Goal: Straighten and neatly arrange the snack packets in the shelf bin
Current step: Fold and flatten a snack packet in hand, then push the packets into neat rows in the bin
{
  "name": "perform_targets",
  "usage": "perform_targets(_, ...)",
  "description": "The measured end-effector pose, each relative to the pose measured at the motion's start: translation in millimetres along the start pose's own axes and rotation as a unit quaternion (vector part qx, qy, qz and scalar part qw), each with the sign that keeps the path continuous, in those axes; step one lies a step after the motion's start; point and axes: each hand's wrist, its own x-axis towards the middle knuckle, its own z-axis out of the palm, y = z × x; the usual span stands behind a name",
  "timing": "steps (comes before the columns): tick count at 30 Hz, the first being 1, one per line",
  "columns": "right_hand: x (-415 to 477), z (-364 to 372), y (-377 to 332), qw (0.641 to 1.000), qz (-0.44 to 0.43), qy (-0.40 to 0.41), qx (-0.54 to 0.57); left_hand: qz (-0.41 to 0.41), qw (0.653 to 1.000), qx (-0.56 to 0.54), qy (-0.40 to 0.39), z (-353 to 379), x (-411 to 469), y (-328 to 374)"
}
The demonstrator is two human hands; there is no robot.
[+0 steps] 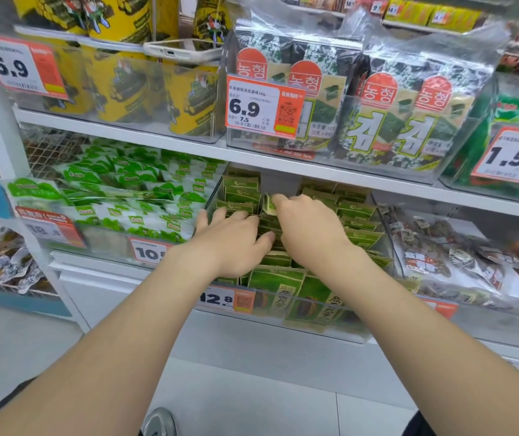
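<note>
Green packets (359,212), one bin (283,325): left hand (236,243) presses, right hand (310,228) pinches.

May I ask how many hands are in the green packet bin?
2: left hand flat on the packets, centre-left; right hand beside it, pinching a packet further back.

Phone (182,51) resting on yellow-packet bin (154,121); seaweed packs (409,127) behind 6.9 tag (264,105)

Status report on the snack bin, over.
Left hand open, pressing green packets. Right hand pinching one packet. Clear bin rows uneven; nothing blocking.
</note>
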Motion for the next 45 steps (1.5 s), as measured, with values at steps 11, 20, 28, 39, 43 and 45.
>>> perform_targets(11, 21, -2, 6, 1.000, 0.003, 0.002, -0.023, -0.009, 1.000, 0.001, -0.004, -4, 1, 5)
perform_targets(20, 78, 14, 6, 0.984, 0.110, -0.134, 0.050, -0.007, 1.000, 0.002, -0.003, -3, -1, 4)
perform_targets(28, 60, 26, -12, 0.986, 0.088, -0.115, 0.078, -0.018, 1.000, -0.004, -0.013, -7, -5, 4)
perform_targets(39, 82, 16, 8, 0.975, 0.063, -0.189, 0.098, -0.033, 0.999, -0.012, -0.014, -11, -13, 6)
perform_targets(43, 83, 17, 11, 0.974, 0.057, -0.201, 0.088, -0.019, 1.000, -0.013, -0.017, -12, -17, 8)
perform_targets(45, 78, 18, 10, 0.975, 0.049, -0.188, 0.108, -0.009, 1.000, -0.014, -0.025, -15, -20, 9)
